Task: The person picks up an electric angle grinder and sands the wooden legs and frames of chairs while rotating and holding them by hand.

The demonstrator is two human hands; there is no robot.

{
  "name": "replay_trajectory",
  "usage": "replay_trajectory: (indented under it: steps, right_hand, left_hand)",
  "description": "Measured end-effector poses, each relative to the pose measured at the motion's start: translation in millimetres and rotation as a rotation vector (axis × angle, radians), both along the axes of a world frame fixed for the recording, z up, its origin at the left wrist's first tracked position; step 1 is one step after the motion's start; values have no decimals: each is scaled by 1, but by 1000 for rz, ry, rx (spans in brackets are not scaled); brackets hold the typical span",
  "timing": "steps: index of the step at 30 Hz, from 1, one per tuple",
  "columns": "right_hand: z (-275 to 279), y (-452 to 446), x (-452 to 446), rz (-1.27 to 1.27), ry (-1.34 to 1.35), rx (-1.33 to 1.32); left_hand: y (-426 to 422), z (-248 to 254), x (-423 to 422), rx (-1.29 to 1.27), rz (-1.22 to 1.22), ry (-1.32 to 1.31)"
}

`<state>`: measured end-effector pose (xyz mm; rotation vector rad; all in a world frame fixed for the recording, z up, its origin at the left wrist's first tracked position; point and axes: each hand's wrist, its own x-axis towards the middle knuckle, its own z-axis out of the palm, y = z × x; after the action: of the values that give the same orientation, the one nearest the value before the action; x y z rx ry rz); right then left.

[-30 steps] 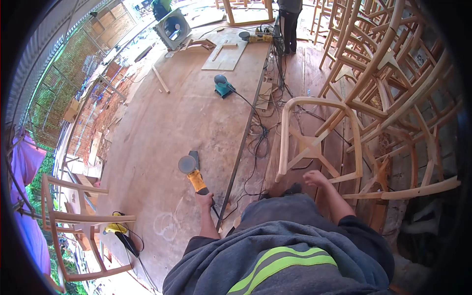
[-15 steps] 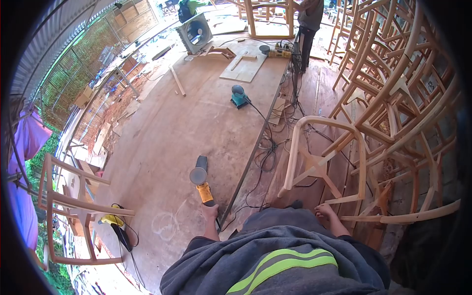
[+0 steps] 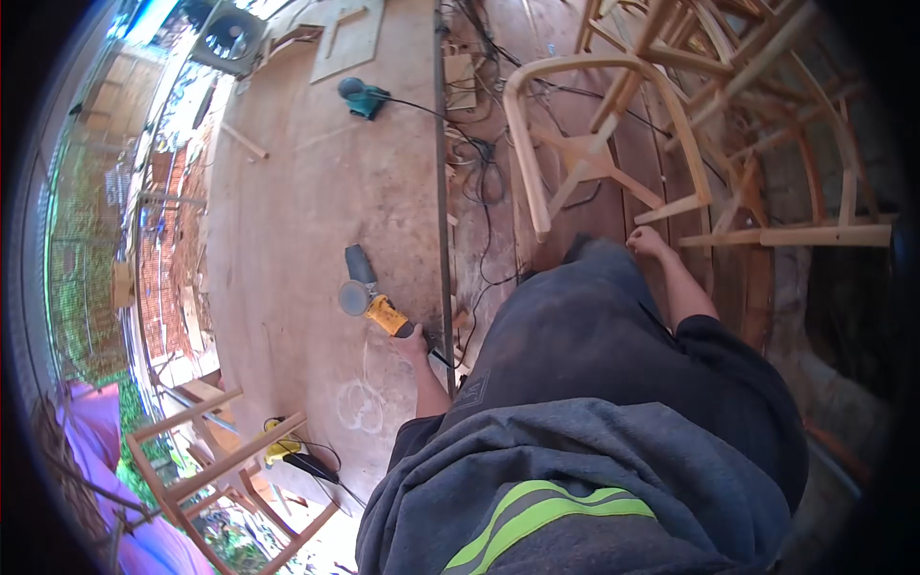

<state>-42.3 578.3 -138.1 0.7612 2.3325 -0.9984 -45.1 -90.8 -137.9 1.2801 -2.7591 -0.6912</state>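
Note:
My left hand [image 3: 412,344] is wrapped round the dark rear body of a yellow angle grinder [image 3: 385,313] over the plywood worktop. Its round grey disc [image 3: 354,298] faces up, and a dark grey piece [image 3: 359,263] juts out beyond the head. My right hand [image 3: 651,241] is beside my thigh with fingers curled in; nothing shows in them. Just above it is the leg end of a wooden chair frame [image 3: 596,163], which has a rounded top rail and crossed braces. I cannot tell whether the hand touches that leg.
A teal sander [image 3: 362,98] rests farther up the worktop [image 3: 316,192]. Black cords [image 3: 487,172] tangle along its right edge. More chair frames [image 3: 767,115] are stacked at the right. Another chair frame [image 3: 216,460] and a yellow power tool [image 3: 283,441] are at the lower left.
My view has tilted down and turned, so the far person has left the frame. The grinder head has swung leftward in my left hand. My right hand stays curled near the chair frame.

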Motion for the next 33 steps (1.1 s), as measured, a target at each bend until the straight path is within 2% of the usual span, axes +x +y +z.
replay_trajectory:
  steps: [2,6,8,9,10,11,12,13,14,15,16,17,18,19,20,22,24,26,27,29,32,33]
  right_hand:
    - [27,7,7,-48,18,91]
    - [35,55,15,-188,-18,280]
    - [30,90,17,-260,29,339]
    - [17,114,18,-313,90,395]
    - [5,139,15,-350,92,380]
    - [15,153,6,-410,58,350]
    - [26,168,-5,-463,24,320]
    - [2,199,-7,-428,70,380]
    - [-22,232,-5,-405,91,369]
    - [-35,263,-17,-338,126,348]
    - [-39,284,-33,-326,136,323]
    - [-32,297,-55,-361,90,229]
    - [-27,304,-71,-336,98,216]
    - [-20,313,-90,-328,100,205]
    - [-8,319,-114,-314,49,187]
    - [-10,334,-136,-343,-10,122]
    - [-35,352,-154,-380,-26,-6]
    - [-28,338,-172,-391,0,-56]
    - [-34,340,-182,-360,-63,-49]
    - [-36,338,-197,-322,-134,-41]
    - [-38,339,-206,-378,-49,-13]
    - [-51,346,-205,-377,-21,-122]
  left_hand:
    - [1,10,-2,178,53,-20]
    - [27,17,-7,-291,71,-109]
    - [59,43,-17,-281,104,29]
    - [73,44,-24,-445,52,110]
    - [85,46,-31,-394,-81,195]
    - [98,49,-40,-340,-208,278]
    - [115,38,-53,-405,-303,346]
    - [140,42,-71,-308,-386,369]
    - [155,21,-84,-151,-475,365]
    - [202,69,-105,245,-464,160]
    - [237,97,-136,433,-596,49]
    - [243,34,-141,268,-623,16]
    - [253,-6,-152,161,-767,-83]
    - [287,11,-175,276,-768,-187]
    - [312,0,-198,392,-733,-259]
    - [363,4,-237,426,-660,-425]
    - [383,-56,-248,408,-670,-391]
    - [418,-24,-267,368,-663,-552]
    - [426,-32,-268,326,-602,-578]
    - [427,-47,-261,316,-592,-521]
    - [421,-49,-250,297,-567,-433]
    - [417,-48,-247,343,-554,-438]
